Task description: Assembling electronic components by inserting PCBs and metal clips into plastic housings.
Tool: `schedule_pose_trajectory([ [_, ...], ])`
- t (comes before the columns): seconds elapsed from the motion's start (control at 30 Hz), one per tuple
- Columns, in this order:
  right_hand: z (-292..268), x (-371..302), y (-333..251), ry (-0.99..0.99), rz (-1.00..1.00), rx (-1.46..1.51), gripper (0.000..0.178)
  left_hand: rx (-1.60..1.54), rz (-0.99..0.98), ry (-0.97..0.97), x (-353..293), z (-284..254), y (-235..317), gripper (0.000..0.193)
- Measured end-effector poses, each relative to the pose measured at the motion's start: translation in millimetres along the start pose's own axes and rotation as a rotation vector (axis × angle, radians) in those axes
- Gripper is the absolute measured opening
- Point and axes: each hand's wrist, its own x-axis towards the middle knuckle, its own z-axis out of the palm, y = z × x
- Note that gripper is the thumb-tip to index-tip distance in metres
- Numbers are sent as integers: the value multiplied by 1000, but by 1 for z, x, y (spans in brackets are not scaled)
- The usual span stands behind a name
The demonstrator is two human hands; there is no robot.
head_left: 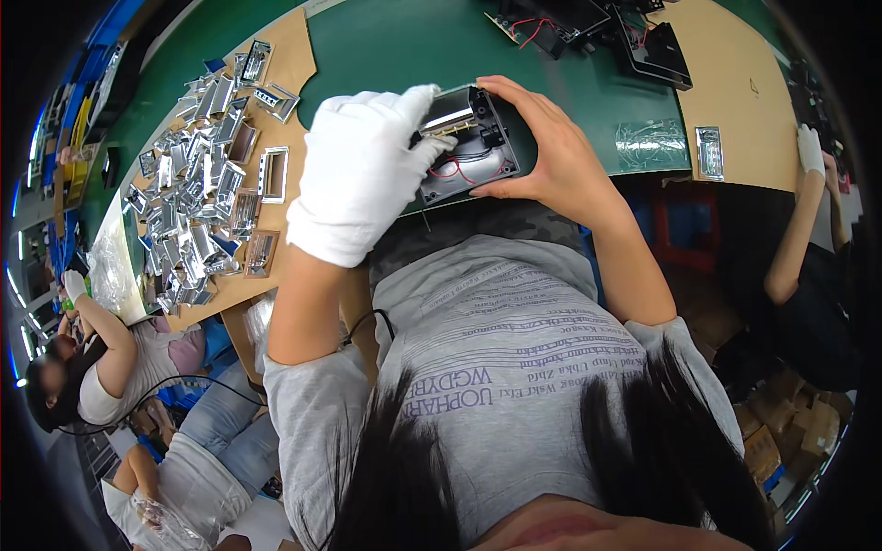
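Note:
My left hand (354,174), in a white glove, pinches a shiny silver frame (452,119) between thumb and fingers. That frame sits at the upper left of an open dark plastic housing (473,174), touching it. Inside the housing show red and black wires (455,166) and a greenish strip by the frame. Bare, my right hand (556,151) grips the housing by its right side, fingers at the top edge and thumb below. The glove hides part of the housing's left side.
A big heap of silver frames (197,184) covers the cardboard (294,55) at left. More dark housings (634,46) with wires lie far right on the green table (386,50). A single silver frame (708,152) and a clear plastic bag (650,140) lie right. Co-workers sit on both sides.

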Motion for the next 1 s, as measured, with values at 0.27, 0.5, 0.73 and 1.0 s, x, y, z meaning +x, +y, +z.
schedule_pose_trajectory([
  [0.27, 2, -1, 2, 15, -18, -41, 93, 358, -20, -189, 5, 18, 15, 25],
  [0.5, 0, -2, -2, -2, 42, -8, 102, 261, -11, -306, 12, 8, 8, 21],
  [0.73, 4, 1, -1, 11, -2, -33, 97, 336, -41, -318, 14, 13, 17, 27],
  [1.0, -1, 1, -1, 42, -36, -41, 93, 89, -46, -383, 21, -10, -3, 40],
])
